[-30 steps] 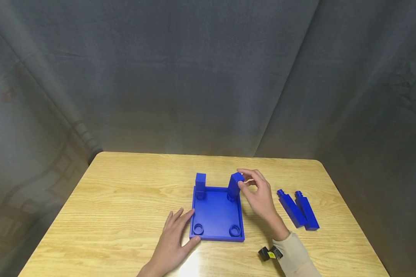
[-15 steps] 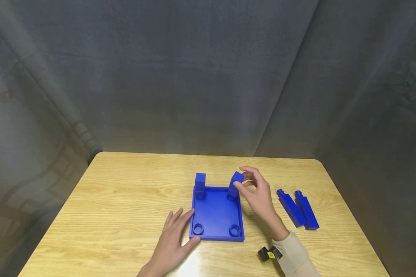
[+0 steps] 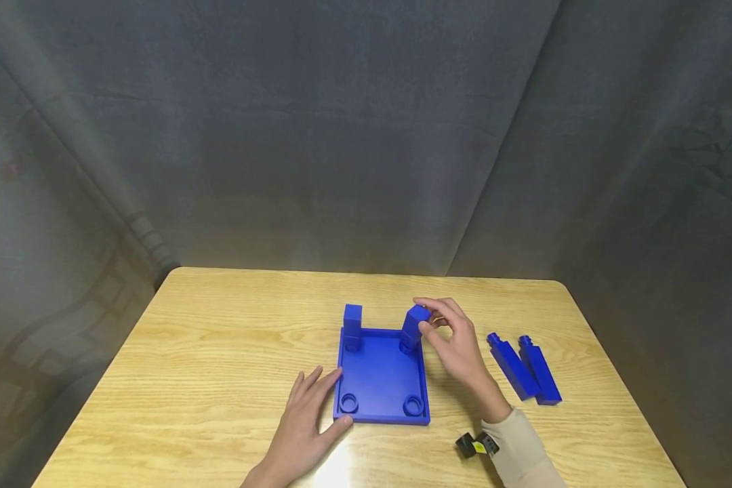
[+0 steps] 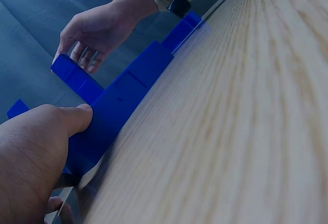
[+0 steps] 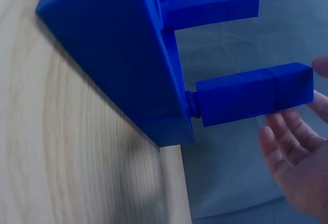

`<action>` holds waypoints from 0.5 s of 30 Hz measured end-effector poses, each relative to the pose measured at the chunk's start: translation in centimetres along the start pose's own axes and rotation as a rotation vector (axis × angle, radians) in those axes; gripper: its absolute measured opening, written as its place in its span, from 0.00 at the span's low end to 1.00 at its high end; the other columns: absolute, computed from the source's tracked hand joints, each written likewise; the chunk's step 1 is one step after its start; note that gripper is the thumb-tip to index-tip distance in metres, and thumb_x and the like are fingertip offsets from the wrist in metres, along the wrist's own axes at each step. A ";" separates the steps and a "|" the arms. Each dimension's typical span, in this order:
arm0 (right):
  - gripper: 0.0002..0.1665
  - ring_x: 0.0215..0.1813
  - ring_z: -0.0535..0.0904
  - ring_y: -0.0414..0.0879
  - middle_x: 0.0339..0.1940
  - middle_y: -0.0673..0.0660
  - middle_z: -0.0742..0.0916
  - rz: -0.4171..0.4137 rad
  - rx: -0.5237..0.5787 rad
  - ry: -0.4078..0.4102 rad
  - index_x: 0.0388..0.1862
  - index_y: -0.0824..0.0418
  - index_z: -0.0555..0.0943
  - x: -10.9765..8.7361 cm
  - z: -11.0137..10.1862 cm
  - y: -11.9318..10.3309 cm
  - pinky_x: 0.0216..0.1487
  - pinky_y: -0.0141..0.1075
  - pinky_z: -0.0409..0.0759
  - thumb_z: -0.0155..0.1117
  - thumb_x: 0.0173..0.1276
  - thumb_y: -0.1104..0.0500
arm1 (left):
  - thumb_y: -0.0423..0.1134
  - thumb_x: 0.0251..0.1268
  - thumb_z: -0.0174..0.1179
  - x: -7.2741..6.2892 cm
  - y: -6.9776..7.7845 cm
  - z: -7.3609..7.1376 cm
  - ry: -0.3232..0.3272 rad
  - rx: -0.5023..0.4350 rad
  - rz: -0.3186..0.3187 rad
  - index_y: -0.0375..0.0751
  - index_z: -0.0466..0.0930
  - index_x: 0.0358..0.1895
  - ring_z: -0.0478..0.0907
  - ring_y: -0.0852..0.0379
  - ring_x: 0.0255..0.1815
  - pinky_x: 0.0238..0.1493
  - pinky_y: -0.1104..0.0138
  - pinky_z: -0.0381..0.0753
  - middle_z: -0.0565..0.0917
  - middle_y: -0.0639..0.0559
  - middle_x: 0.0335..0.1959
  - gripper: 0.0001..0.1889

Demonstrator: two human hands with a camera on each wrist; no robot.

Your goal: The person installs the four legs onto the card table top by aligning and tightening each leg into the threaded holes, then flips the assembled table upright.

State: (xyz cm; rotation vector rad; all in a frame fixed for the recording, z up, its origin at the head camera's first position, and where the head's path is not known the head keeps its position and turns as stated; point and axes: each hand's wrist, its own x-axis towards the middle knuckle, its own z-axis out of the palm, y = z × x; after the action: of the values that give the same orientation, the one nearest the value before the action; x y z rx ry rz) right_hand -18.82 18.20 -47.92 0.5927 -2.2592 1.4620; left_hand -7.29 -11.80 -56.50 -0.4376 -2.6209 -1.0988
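Note:
A blue square tray-like base [image 3: 381,379] lies on the table, with a raised rim and round sockets at its two near corners. One blue square leg [image 3: 352,322] stands upright at the far left corner. At the far right corner, my right hand [image 3: 460,346] holds the top of another leg [image 3: 413,325] between thumb and fingers. That leg leans slightly, and in the right wrist view some of its threaded end [image 5: 192,104] shows above the base. My left hand [image 3: 301,427] rests against the near left corner, its thumb on the front side and its index finger on the left side.
Two loose blue legs [image 3: 514,369] with threaded ends lie together on the wooden table [image 3: 219,352], right of the base. A small black wrist camera [image 3: 465,446] sits by the right sleeve. Grey curtains hang behind and beside the table.
The right fingers have shifted round the leg's top, thumb forward and then back, and the leg has turned a little. My left hand and the base have stayed put.

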 end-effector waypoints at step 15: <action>0.18 0.49 0.86 0.53 0.49 0.58 0.89 0.130 0.043 0.029 0.55 0.64 0.84 -0.1 0.1 -0.1 0.47 0.36 0.87 0.80 0.70 0.67 | 0.60 0.71 0.72 0.0 0.0 0.0 -0.008 0.005 -0.018 0.54 0.74 0.83 0.68 0.36 0.84 0.87 0.41 0.50 0.80 0.51 0.79 0.40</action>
State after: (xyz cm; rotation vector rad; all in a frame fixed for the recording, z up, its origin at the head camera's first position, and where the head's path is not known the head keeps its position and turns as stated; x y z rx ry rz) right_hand -18.75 18.06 -47.97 0.4412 -2.2871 1.5735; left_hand -7.24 -11.83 -56.50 -0.4189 -2.6389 -1.0977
